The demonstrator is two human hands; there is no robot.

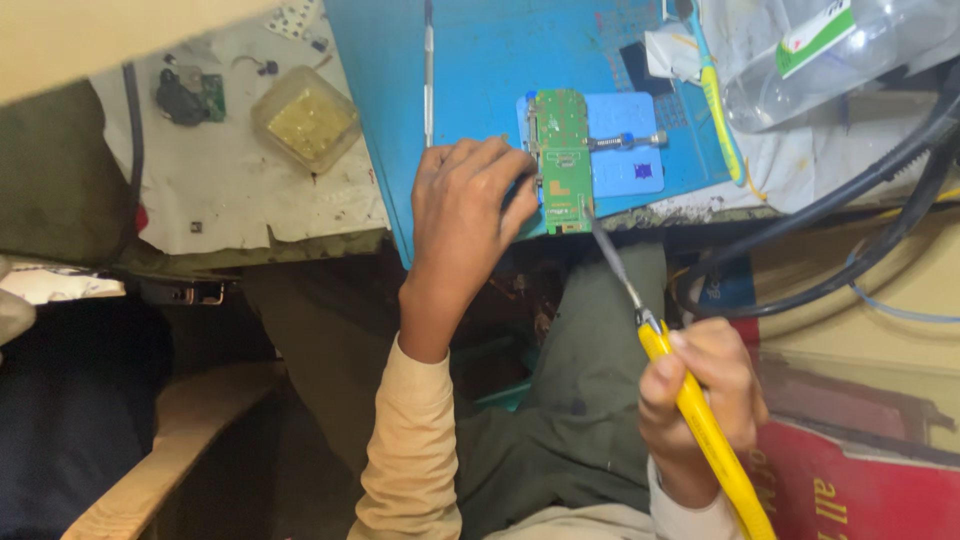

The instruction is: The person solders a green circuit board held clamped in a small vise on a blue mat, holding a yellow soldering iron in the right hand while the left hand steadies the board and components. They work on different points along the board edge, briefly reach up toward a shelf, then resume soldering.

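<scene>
Right hand (700, 385), nearest the camera, is closed in a pen-style grip around a yellow-handled tool with a long thin metal shaft (690, 400); the shaft runs up and left, and its tip meets the lower end of the narrow green printed circuit board (562, 160). The board sits clamped in a pale blue holder plate (625, 150) on the blue work mat (480, 70), close to the near edge of the bench (250, 190). Left hand (463, 215) lies palm down on the mat, fingers curled, fingertips pressing the board's left edge.

Handling judgement: the board looks light, stiff and thin, with fragile parts on its face, so it is best held by its bare long edges only. The tool is light and rigid, and its fine tip could slip or scratch.

A clear square plastic tub of yellowish stuff (305, 118) sits toward the bench's far left. A yellow-and-blue toothbrush (718, 100) and a clear plastic bottle (830, 60) lie by the right edge. Black cables (850, 210) hang off the right side.
</scene>
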